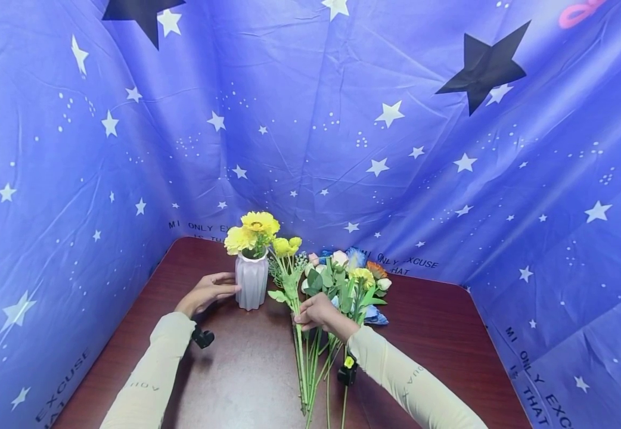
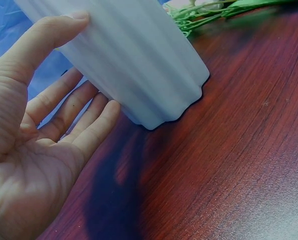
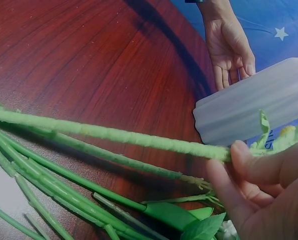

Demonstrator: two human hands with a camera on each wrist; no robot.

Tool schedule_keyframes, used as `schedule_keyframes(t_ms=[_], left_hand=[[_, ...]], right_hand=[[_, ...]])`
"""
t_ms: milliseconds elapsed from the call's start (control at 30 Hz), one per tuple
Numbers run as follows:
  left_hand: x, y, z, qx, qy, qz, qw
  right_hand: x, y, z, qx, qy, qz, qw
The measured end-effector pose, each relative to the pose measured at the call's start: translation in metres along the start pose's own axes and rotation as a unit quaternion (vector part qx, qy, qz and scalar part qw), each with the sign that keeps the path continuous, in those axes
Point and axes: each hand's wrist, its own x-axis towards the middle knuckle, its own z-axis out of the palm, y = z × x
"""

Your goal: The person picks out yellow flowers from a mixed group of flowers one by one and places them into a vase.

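A white fluted vase stands upright on the table, with yellow flowers in its mouth. My left hand touches the vase's left side; in the left wrist view its thumb lies along the wall and its fairly straight fingers meet the side. Right of the vase, my right hand pinches a green flower stem between thumb and fingertips. That stem's small yellow blooms rise beside the vase, leaning toward it. The stem's lower end points toward the table's near edge.
A pile of flowers with pink, white, orange and blue heads lies right of the vase, its long green stems stretching toward the near edge. The dark red table is enclosed by blue star-printed cloth.
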Motion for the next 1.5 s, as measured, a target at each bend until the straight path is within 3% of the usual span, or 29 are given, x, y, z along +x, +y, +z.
schedule_keyframes(t_ms=[467, 700, 1200, 1500], left_hand=[[0.0, -0.005, -0.001, 0.001, 0.009, -0.01, 0.9999], [-0.001, -0.005, -0.001, 0.003, 0.008, -0.012, 0.9999], [0.001, -0.004, -0.001, 0.003, 0.011, -0.009, 0.9999], [0.001, -0.003, -0.002, 0.002, 0.011, -0.004, 0.9999]], right_hand=[[-0.005, -0.004, -0.005, -0.016, 0.025, 0.034, 0.999], [-0.003, -0.006, -0.01, 0.003, 0.029, 0.041, 0.9987], [-0.004, -0.025, -0.021, 0.039, 0.016, 0.045, 0.9981], [-0.001, -0.031, -0.029, 0.038, 0.021, 0.027, 0.9987]])
